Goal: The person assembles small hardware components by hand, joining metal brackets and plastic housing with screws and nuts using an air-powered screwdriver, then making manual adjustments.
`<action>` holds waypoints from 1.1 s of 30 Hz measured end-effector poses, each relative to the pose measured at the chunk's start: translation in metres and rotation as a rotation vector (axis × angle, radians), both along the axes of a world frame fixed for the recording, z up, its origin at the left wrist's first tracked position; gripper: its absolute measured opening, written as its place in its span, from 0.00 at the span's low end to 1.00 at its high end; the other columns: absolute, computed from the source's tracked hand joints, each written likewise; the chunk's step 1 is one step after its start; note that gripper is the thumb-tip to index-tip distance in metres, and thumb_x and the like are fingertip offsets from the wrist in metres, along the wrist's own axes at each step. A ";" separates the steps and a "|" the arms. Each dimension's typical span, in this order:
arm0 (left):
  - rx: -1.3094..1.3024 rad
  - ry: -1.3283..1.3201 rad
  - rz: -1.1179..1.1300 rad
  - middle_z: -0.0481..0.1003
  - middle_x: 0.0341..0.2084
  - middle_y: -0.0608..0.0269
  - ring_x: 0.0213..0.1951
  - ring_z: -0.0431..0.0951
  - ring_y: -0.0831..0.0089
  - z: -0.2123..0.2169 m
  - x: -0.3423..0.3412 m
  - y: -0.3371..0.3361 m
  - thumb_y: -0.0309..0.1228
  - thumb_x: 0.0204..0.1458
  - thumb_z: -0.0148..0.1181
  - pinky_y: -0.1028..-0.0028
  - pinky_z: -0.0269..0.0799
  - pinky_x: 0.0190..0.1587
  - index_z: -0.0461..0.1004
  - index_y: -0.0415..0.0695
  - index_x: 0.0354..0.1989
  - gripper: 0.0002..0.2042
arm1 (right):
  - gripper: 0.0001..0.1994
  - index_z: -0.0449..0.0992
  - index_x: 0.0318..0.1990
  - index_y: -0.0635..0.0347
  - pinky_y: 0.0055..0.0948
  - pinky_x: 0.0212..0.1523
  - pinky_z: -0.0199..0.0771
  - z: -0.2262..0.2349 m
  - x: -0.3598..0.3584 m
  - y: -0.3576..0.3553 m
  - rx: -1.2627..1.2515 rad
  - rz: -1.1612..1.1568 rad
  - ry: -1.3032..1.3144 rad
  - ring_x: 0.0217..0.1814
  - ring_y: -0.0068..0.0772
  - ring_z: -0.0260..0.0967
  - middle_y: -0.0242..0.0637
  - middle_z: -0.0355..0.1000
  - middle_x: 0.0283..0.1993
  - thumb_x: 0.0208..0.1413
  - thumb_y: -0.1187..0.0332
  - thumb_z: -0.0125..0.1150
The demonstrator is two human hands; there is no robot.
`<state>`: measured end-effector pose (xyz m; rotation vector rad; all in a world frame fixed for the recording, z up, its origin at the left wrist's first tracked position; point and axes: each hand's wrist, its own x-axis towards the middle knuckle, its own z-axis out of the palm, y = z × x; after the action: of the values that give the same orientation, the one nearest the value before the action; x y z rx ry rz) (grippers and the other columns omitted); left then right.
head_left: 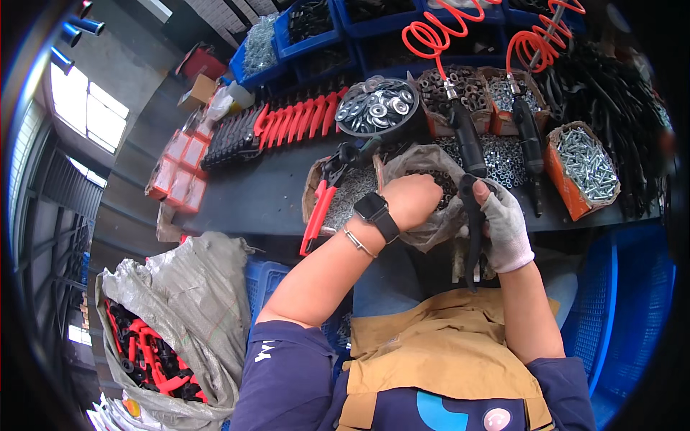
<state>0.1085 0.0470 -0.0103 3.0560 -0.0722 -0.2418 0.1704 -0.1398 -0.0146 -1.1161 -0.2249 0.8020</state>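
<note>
My left hand (413,201), bare and with a dark watch at the wrist, reaches into an opened plastic bag (447,159) of small dark nut-like parts. Its fingers point down among them and are hidden. A white glove covers my right hand (505,224), thumb exposed, which grips a black curved handle (474,233) upright beside the bag. Left of the bag, a red-and-black hand tool (323,205) lies across a box of small silvery parts (353,192). Directly beyond my right hand, a black pneumatic screwdriver (467,136) hangs from a red coiled hose.
A second screwdriver (528,133) hangs right of the first, near a carton of screws (586,169). Behind stand a round tub of washers (377,108) and a row of red-handled tools (298,118). Blue bins (309,32) line the back. A woven sack (187,302) sits at left.
</note>
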 end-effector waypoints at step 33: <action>-2.111 -0.414 0.537 0.70 0.32 0.76 0.27 0.65 0.91 -0.013 -0.015 -0.072 0.26 0.58 0.55 0.88 0.56 0.22 0.71 0.47 0.48 0.10 | 0.12 0.73 0.40 0.61 0.18 0.19 0.68 -0.020 -0.006 0.013 0.187 -0.024 0.071 0.21 0.21 0.70 0.31 0.73 0.30 0.55 0.63 0.64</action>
<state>0.0937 -0.0249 -0.0228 0.8970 0.2748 0.3324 0.1647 -0.1270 -0.0347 -0.9120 -0.2222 0.7813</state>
